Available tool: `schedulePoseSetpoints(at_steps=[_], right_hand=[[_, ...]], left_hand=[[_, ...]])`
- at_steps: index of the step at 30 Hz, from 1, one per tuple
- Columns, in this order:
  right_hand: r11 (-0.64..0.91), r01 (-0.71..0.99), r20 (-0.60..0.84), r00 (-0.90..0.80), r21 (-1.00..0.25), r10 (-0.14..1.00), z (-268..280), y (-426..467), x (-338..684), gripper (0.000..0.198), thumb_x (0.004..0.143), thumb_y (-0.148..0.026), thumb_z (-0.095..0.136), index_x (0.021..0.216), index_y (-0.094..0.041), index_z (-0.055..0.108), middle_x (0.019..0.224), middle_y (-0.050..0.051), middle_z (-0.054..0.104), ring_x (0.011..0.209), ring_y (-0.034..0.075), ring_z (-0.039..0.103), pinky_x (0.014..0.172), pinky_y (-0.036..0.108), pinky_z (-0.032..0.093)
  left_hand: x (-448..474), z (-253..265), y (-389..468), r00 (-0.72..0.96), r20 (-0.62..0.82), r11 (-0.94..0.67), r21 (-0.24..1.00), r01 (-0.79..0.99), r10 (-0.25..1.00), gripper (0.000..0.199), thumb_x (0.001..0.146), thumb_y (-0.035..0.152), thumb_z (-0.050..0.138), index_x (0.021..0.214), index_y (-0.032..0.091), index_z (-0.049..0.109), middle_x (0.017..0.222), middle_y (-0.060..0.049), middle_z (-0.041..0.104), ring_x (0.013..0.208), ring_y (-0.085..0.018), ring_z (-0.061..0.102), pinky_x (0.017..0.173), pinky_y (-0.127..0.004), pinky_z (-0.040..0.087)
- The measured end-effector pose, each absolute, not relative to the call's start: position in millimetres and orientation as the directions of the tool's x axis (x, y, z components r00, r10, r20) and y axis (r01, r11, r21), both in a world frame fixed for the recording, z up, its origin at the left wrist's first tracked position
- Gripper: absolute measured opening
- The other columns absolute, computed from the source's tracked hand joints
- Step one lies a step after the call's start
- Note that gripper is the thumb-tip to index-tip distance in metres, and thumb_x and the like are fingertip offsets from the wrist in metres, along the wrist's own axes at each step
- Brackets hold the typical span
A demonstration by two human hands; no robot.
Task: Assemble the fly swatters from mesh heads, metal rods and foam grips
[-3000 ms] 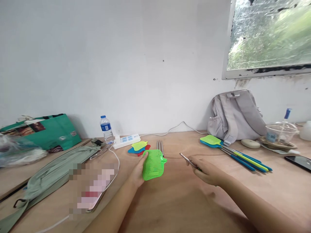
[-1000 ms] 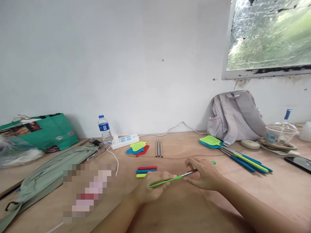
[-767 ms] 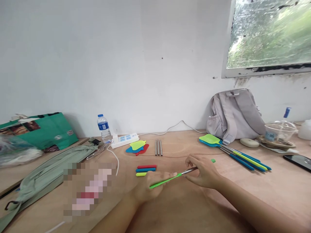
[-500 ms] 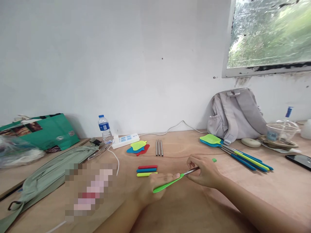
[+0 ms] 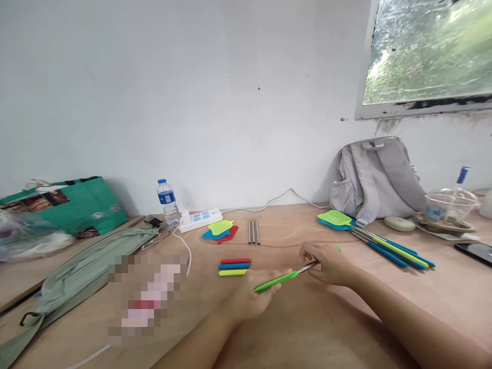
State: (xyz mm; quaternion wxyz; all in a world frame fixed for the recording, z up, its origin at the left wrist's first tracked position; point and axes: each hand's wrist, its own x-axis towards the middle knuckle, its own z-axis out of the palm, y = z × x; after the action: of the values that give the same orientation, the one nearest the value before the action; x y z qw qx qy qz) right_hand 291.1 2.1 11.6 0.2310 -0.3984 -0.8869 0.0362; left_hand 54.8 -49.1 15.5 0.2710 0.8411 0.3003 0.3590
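Note:
My left hand (image 5: 257, 294) is closed on a bright green fly swatter head (image 5: 275, 282), seen nearly edge-on. From its narrow end a short stretch of metal rod (image 5: 307, 267) runs to my right hand (image 5: 326, 264), whose fingers are closed round the rod. A bit of green (image 5: 338, 249) shows just beyond the right hand; the hand hides how it connects. Near my left hand lie a red handle tube (image 5: 236, 261), a blue one (image 5: 233, 266) and a yellow one (image 5: 232, 273), side by side. Behind them are three metal rods (image 5: 253, 231).
Loose swatter heads (image 5: 221, 228) overlap by a power strip (image 5: 200, 219) and water bottle (image 5: 167, 200). Several complete fly swatters (image 5: 384, 246) are stacked at right, before a grey backpack (image 5: 374, 179), a plastic cup (image 5: 448, 210) and a phone (image 5: 476, 253). Grey-green cloth (image 5: 88, 266) lies left.
My left hand has shifted slightly right, nearer my right hand, and the green head has turned more edge-on. Both hands keep their holds. The camera view has moved a little.

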Motion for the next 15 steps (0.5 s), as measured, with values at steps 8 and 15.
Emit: schedulePoseSetpoints(at_steps=[8,15], right_hand=[[0.569,0.799,0.355,-0.484,-0.195,0.800,10,22,317,0.011,0.071,-0.024,0.047,0.061,-0.019,0.046,0.058,-0.001,0.053,0.053,0.011,0.044,0.049,0.022,0.024],[0.409,0.912,0.371,-0.372,-0.025,0.851,5,20,310,0.022,0.068,-0.025,0.049,0.047,-0.019,0.044,0.049,0.001,0.053,0.047,0.012,0.045,0.047,0.026,0.014]], left_hand=[[38,-3,-27,0.079,0.198,-0.213,0.932,0.292,0.977,0.029,0.064,0.037,0.065,0.089,0.022,0.065,0.088,-0.004,0.068,0.080,-0.022,0.062,0.074,-0.034,0.050],[40,-10,-28,0.086,0.171,-0.188,0.943,0.273,0.982,0.031,0.063,0.037,0.066,0.089,0.021,0.066,0.088,-0.005,0.068,0.083,-0.024,0.062,0.076,-0.038,0.049]])
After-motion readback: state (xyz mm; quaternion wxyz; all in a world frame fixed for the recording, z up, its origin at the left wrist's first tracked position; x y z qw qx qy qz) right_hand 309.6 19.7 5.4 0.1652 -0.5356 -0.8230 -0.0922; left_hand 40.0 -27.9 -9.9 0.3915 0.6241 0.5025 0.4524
